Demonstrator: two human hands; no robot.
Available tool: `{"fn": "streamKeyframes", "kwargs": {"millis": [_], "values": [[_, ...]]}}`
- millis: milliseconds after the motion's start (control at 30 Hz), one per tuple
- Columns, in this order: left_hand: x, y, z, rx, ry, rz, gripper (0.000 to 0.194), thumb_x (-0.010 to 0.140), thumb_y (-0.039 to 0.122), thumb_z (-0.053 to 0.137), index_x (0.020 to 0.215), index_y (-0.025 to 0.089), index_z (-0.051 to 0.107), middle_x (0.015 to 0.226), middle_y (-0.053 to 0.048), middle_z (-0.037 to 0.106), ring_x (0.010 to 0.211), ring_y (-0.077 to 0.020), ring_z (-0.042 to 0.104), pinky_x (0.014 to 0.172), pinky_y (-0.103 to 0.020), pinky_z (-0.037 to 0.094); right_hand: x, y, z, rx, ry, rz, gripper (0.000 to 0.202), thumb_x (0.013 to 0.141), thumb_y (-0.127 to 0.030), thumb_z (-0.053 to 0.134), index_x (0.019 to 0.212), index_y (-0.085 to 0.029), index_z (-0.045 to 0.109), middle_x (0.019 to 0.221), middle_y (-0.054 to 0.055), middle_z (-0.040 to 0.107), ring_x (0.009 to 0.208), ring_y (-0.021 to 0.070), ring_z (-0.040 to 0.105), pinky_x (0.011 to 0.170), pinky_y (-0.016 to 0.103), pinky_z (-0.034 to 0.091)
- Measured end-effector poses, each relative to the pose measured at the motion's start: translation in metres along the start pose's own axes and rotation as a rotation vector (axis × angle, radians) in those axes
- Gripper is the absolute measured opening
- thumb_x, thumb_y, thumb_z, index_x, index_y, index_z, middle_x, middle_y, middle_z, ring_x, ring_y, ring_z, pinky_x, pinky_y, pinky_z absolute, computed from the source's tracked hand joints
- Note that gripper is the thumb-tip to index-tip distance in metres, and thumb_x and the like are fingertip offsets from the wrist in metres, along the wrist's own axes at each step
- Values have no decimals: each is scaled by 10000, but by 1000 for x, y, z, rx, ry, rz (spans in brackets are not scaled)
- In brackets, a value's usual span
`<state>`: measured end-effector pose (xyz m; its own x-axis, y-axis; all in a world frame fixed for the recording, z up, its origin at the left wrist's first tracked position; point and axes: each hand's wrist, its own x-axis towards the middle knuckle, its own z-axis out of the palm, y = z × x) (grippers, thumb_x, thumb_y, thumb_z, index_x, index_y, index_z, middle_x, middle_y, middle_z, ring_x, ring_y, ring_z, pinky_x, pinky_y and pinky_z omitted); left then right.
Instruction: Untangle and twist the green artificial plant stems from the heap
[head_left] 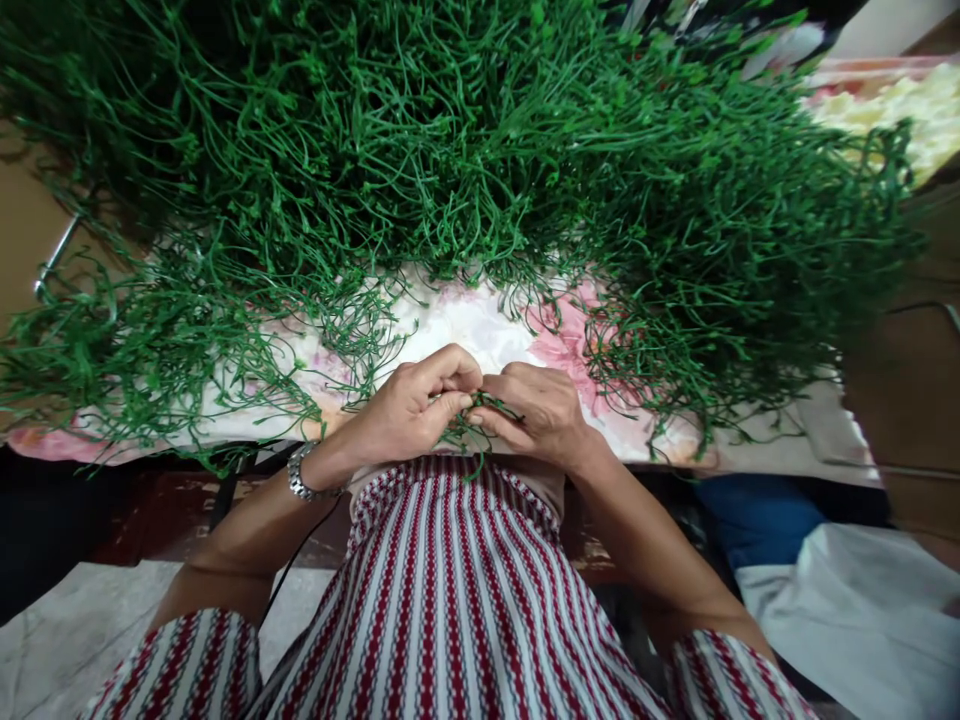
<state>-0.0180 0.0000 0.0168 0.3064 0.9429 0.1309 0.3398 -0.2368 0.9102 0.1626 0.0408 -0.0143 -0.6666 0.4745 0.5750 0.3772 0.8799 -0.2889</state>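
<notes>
My left hand (416, 405), with a metal watch on its wrist, is closed in a pinch close to my body. Facing it, my right hand (538, 412) is closed too, its thumb and fingertips nearly touching those of the left. Between them they grip thin green stems (496, 402) that look like artificial plant sprigs; the fingers hide part of these, and I cannot tell how many there are. Just beyond the hands lies a large heap of the same branching green stems (420, 150).
A floral cloth (469, 325) covers the table under the heap. Looser stems (165, 350) spread across its left side. Pale yellow pieces (892, 110) lie at the far right. A metal rod (56, 258) shows at the left edge. White fabric (847, 610) is at the lower right.
</notes>
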Motion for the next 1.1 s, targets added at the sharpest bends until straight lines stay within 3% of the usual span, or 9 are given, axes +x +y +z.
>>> {"fn": "streamKeyframes", "kwargs": {"millis": [133, 233, 433, 567, 700, 833, 967, 1100], "values": [[0, 4, 1, 150, 86, 105, 177, 772, 63, 477, 909, 159, 537, 867, -17, 554, 713, -83, 528, 642, -198, 428, -1, -4, 2, 59, 37, 49, 161, 854, -257, 505, 729, -160, 531, 608, -1, 517, 562, 92, 472, 520, 222, 329], [-2, 7, -2, 205, 72, 116, 168, 775, 79, 496, 907, 149, 572, 908, -43, 535, 780, -108, 519, 698, -230, 431, -1, -8, 3, 147, 45, 61, 114, 845, -232, 515, 756, -161, 511, 622, -1, 514, 568, 92, 473, 529, 216, 347], [-4, 7, -10, -1, -78, 42, 67, 768, 111, 554, 812, 152, 584, 807, -23, 537, 761, -116, 518, 688, -237, 419, 3, -12, -1, 230, 32, 40, 113, 841, -222, 515, 749, -166, 481, 620, -6, 480, 561, 92, 446, 516, 215, 340], [-5, 2, -9, -65, -60, 29, 119, 721, 156, 640, 836, 165, 613, 806, -15, 500, 741, -112, 497, 645, -227, 415, 7, -12, -7, 339, -16, 90, 115, 843, -224, 525, 750, -169, 485, 613, -15, 477, 552, 81, 443, 513, 206, 331], [-3, 1, -9, -136, -91, 74, 6, 734, 154, 632, 739, 157, 636, 693, 2, 512, 676, -96, 511, 627, -218, 419, 8, -10, -13, 540, -123, 122, 158, 858, -277, 516, 749, -165, 495, 630, -8, 514, 568, 74, 474, 536, 194, 351], [-1, 5, -8, -89, -154, 132, 86, 764, 108, 576, 697, 140, 620, 601, 5, 554, 567, -72, 506, 542, -191, 391, 8, -5, -17, 643, -284, 116, 189, 850, -298, 531, 732, -156, 493, 618, -14, 506, 572, 71, 468, 547, 186, 339], [-8, 8, -1, 188, -155, 356, 186, 732, 31, 475, 593, 140, 534, 519, 26, 461, 496, -72, 400, 482, -223, 307, 10, -5, -20, 726, -481, 58, 246, 879, -272, 459, 662, -162, 428, 576, -41, 396, 527, 59, 389, 518, 179, 293], [-21, 8, -7, 405, -307, 577, 230, 695, 22, 418, 514, 163, 443, 482, 28, 394, 450, -88, 312, 444, -270, 231, 9, -9, -32, 725, -721, -110, 240, 873, -226, 422, 641, -167, 412, 605, -22, 415, 571, 75, 397, 561, 199, 308]]}}
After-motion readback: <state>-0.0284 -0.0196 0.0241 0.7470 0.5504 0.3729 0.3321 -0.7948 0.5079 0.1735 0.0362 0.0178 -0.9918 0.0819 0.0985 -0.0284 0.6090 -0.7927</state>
